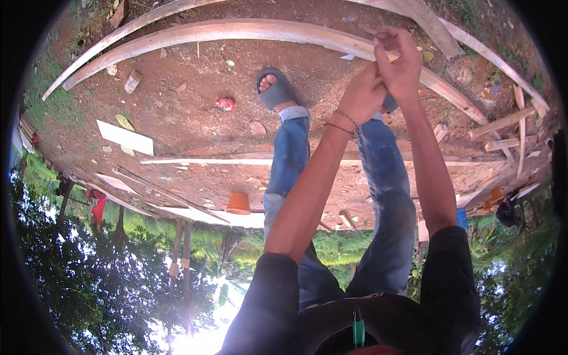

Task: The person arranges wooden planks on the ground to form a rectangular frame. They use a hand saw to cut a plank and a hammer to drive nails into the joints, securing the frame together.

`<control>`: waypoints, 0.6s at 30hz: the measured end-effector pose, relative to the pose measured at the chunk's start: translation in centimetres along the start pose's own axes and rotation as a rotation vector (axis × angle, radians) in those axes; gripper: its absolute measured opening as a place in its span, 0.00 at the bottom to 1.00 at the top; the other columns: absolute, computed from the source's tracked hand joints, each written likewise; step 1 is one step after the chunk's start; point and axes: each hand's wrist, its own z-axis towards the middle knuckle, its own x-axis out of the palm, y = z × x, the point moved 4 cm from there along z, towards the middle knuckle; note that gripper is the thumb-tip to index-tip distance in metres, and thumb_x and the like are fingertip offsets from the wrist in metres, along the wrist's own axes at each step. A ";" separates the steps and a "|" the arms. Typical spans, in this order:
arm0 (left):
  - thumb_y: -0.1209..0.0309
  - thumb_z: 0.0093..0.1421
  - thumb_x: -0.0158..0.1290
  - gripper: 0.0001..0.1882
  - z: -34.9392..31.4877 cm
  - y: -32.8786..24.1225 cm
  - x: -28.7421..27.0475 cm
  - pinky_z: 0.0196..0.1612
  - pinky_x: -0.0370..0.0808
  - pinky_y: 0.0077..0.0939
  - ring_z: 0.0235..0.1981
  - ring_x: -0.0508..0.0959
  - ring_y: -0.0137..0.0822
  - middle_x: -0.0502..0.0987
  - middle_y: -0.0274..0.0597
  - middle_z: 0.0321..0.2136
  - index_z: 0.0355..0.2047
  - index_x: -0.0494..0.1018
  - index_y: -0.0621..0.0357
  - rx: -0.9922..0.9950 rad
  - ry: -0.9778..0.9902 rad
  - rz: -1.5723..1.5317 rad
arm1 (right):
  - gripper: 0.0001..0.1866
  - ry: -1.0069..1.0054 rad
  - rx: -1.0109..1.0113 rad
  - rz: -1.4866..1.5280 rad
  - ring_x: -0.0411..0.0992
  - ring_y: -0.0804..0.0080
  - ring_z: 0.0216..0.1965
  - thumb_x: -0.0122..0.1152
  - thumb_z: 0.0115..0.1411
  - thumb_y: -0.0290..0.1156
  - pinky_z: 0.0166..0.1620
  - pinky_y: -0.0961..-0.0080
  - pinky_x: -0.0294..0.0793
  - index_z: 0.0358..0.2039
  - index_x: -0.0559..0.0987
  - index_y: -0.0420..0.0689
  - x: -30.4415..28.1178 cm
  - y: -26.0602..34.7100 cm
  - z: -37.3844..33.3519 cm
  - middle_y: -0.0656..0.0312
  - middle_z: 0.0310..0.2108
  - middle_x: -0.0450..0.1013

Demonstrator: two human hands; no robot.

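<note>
1. L hand (362, 94): fingers bunched, touching R hand; can't tell if pinching anything.
2. R hand (401, 65): fingers curled, tips close; grip contents unclear.
3. Long timber beam (254, 28): passes behind R hand in view.
4. Dk slide sandal (277, 92): nr beam.
5. Orange bucket (238, 203): well apart from hands.

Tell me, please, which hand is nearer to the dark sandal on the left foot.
Left. The left hand is to the right of the sandal, roughly level with it in the picture; the right hand is farther right and higher, overlapping the curved wooden beam.
</note>
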 end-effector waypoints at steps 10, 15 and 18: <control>0.66 0.66 0.55 0.21 -20.2 15.6 -13.0 0.53 0.76 0.33 0.50 0.80 0.41 0.79 0.50 0.50 0.57 0.69 0.62 -0.497 -0.344 0.271 | 0.34 0.328 0.096 -0.994 0.65 0.49 0.60 0.66 0.53 0.31 0.61 0.50 0.65 0.60 0.66 0.48 9.7 -10.6 -0.4 0.52 0.58 0.65; 0.69 0.68 0.53 0.20 -15.6 11.5 -11.0 0.51 0.77 0.30 0.49 0.80 0.37 0.79 0.47 0.49 0.57 0.68 0.62 -0.151 -0.470 0.141 | 0.24 0.407 -0.078 -1.145 0.70 0.49 0.57 0.59 0.61 0.32 0.55 0.54 0.74 0.58 0.68 0.45 10.1 -14.1 1.2 0.53 0.56 0.68; 0.69 0.67 0.54 0.19 -15.1 11.6 -8.7 0.50 0.77 0.30 0.47 0.81 0.36 0.80 0.46 0.48 0.56 0.69 0.62 -0.155 -0.359 0.164 | 0.29 0.574 -0.114 -1.154 0.71 0.49 0.56 0.66 0.57 0.29 0.52 0.55 0.79 0.58 0.67 0.43 10.0 -14.1 1.7 0.52 0.57 0.67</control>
